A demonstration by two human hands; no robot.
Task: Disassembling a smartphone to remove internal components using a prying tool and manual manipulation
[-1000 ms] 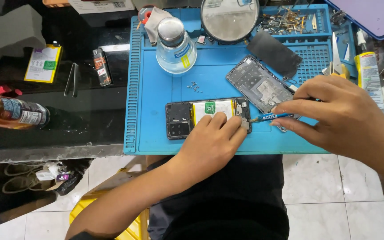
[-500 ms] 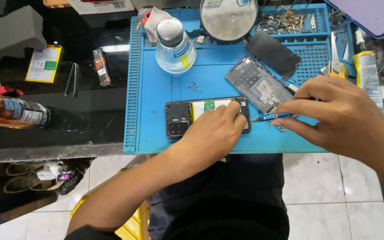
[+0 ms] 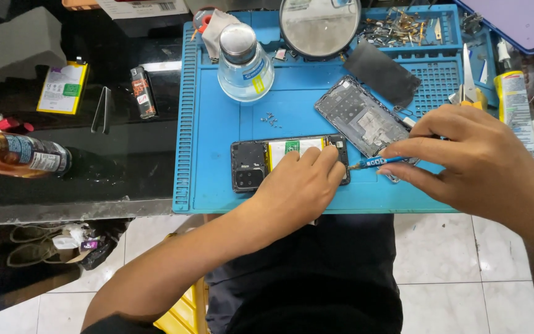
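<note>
Blue work mat (image 3: 217, 185) covers the right part of a dark desk (image 3: 63, 161), with white floor tiles below. From the head view, an opened phone (image 3: 261, 162) lies flat near the mat's front edge, its insides facing up. The left hand (image 3: 298, 188) rests on the phone's right half, fingers (image 3: 326, 158) pressed together and bent down onto it. The right hand (image 3: 471, 161) pinches a small blue-handled screwdriver (image 3: 375, 162) between thumb and fingers, its tip pointing at the phone's right end, just beside the left fingertips. A phone frame (image 3: 360, 117) lies tilted just behind. Tiny screws (image 3: 269, 117) sit loose behind the phone. A clear bottle (image 3: 244, 65) stands farther back.
</note>
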